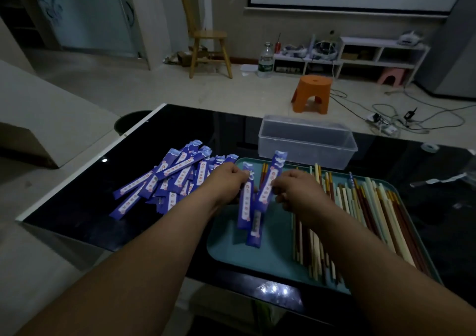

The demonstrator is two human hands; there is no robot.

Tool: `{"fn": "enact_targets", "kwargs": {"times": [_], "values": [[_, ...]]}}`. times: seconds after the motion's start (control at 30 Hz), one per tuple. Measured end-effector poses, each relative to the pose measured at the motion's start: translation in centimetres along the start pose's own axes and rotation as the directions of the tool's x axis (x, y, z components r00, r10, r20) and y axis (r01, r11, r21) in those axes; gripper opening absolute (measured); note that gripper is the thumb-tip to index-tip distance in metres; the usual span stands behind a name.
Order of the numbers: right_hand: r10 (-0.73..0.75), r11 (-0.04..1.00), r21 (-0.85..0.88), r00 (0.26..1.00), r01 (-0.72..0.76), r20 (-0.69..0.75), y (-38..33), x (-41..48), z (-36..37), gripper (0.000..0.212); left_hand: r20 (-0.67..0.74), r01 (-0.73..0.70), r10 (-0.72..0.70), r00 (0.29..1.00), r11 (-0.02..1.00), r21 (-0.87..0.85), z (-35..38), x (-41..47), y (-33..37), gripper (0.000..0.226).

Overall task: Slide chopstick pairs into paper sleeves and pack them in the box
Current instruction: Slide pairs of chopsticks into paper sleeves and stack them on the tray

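My left hand (226, 181) pinches the top of a blue paper sleeve (246, 201) that hangs down over the teal tray (231, 248). My right hand (298, 191) pinches a second blue sleeve (270, 181), which stands tilted with its top toward the box. A third sleeve (255, 228) lies below them; I cannot tell which hand, if any, holds it. A heap of blue sleeves (170, 181) lies on the black table to the left. Loose chopsticks (360, 212) in cream, brown and red fill the tray's right half. The clear plastic box (306, 140) stands behind the tray with nothing visible inside.
The black glass table (103, 186) ends at a white edge on the left. A roll of tape (430, 147) and a clear wrapper (443, 179) lie at the far right. On the floor beyond are an orange stool (311, 93), cables, a wooden chair and a water bottle.
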State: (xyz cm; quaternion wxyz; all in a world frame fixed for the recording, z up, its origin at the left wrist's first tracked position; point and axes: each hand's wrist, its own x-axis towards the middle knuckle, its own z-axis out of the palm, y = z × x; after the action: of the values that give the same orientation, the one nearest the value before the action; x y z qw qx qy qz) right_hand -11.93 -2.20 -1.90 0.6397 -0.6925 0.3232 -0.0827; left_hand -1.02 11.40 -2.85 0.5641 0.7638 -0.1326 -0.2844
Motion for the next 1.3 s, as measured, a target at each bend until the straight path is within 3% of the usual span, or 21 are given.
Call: {"fn": "enact_targets", "kwargs": {"times": [0.03,0.1,0.2,0.33,0.43,0.53,0.67,0.77,0.83,0.9,1.0,1.1,1.2,1.3], "values": [[-0.019,1.000,0.004,0.999,0.019,-0.040,-0.1,0.1,-0.8,0.008,-0.003,0.011,-0.011,1.000,1.000,0.019,0.0,0.1,0.0,0.021],[-0.048,0.999,-0.013,0.995,0.047,-0.089,-0.2,0.1,-2.4,0.009,-0.036,0.008,0.000,0.999,0.973,0.229,-0.4,0.0,0.0,0.021],[-0.048,0.998,-0.045,0.995,0.044,-0.084,0.3,-0.2,-3.8,0.010,-0.126,0.007,0.079,0.989,0.821,0.570,-0.8,-0.4,-0.1,0.024],[-0.044,0.989,-0.145,0.996,0.033,-0.075,1.1,-0.7,-4.5,0.015,-0.208,-0.022,0.184,0.961,0.797,0.603,-1.0,-0.4,0.6,0.022],[-0.037,0.985,-0.170,0.998,0.027,-0.055,1.2,-1.0,-5.1,0.020,-0.175,-0.080,0.205,0.963,0.837,0.541,0.7,-0.3,0.9,0.027],[-0.042,0.986,-0.164,0.997,0.030,-0.069,1.1,-1.3,-5.6,0.023,-0.077,-0.084,0.129,0.989,0.901,0.426,3.6,-0.3,0.4,0.030],[-0.028,0.983,-0.184,0.996,0.013,-0.079,1.2,-1.5,-6.6,0.022,0.024,-0.064,0.059,0.998,0.886,0.459,6.1,-0.7,-0.1,0.034],[-0.011,0.986,-0.165,0.998,0.001,-0.056,1.6,-1.6,-7.5,0.017,-0.009,-0.112,0.129,0.992,0.890,0.442,6.4,-0.5,0.2,0.036],[0.013,0.992,-0.127,1.000,-0.012,0.006,1.8,-1.7,-7.7,0.014,0.036,-0.132,0.128,0.991,0.960,0.248,6.4,-0.6,0.9,0.039],[0.028,0.990,-0.143,0.995,-0.013,0.098,1.7,-2.2,-7.4,0.014,0.219,-0.073,0.071,0.973,0.997,0.000,6.8,-1.3,1.5,0.040],[0.016,0.985,-0.174,0.982,0.018,0.190,1.2,-3.0,-6.6,0.017,0.324,-0.016,0.068,0.943,0.987,-0.161,7.8,-2.2,1.4,0.029],[-0.035,0.974,-0.224,0.999,0.038,0.017,0.9,-2.6,-7.4,0.020,0.279,0.095,-0.010,0.960,0.952,-0.291,7.9,-2.0,1.2,0.020],[-0.161,0.838,-0.545,0.964,0.021,-0.210,1.8,-1.6,-10.2,0.024,0.196,0.128,-0.087,0.977,0.970,-0.207,7.4,-1.6,1.0,0.023],[-0.141,0.695,-0.717,0.968,-0.054,-0.210,2.5,-1.3,-11.6,0.025,0.164,0.144,-0.114,0.980,0.971,-0.189,7.7,-1.6,1.2,0.032]]}}
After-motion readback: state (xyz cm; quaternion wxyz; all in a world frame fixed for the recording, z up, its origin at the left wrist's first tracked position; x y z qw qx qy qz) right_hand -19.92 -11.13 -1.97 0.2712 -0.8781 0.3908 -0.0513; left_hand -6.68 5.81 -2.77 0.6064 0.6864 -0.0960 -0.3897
